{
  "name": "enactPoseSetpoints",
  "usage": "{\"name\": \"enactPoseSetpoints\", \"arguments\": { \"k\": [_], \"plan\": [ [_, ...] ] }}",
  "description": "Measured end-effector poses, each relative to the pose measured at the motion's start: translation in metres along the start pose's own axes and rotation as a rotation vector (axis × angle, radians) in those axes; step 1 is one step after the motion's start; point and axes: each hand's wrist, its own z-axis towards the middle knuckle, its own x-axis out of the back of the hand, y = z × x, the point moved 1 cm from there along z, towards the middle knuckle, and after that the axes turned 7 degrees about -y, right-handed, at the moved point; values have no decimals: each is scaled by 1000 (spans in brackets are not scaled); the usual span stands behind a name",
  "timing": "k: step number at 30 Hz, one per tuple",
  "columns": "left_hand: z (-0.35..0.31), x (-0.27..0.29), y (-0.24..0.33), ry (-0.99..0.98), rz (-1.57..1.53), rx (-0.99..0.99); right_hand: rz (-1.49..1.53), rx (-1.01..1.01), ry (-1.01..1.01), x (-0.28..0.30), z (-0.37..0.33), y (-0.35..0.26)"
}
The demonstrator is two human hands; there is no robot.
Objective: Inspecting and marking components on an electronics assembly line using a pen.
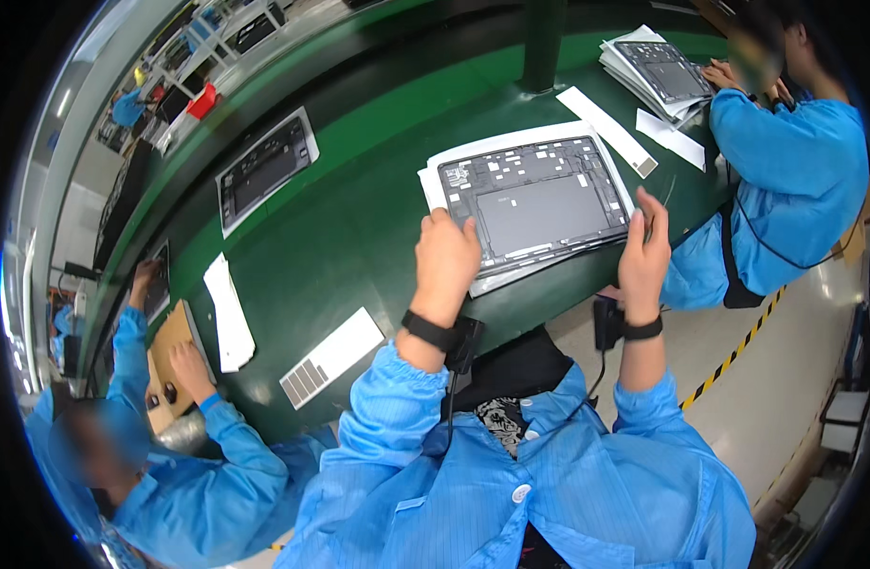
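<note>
Open tablet chassis [539,204] lies flat on green bench [359,228], left hand [444,261] and right hand [643,251] closed on its near corners, apparently steadying it.

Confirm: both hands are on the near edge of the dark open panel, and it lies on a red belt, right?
Not quite. In the head view the left hand and right hand do grip the near edge of the dark panel, but the belt is green, not red.
</note>
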Motion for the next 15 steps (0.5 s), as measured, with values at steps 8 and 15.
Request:
{"name": "enactPoseSetpoints", "arguments": {
  "k": [8, 15],
  "plan": [
    [-7, -16, 7, 114, -50, 77, 22, -191, -184, 0, 33, 70],
    [18, -16, 1, -12, -129, 142, -87, -115, -56, 4, 25, 48]
  ]
}}
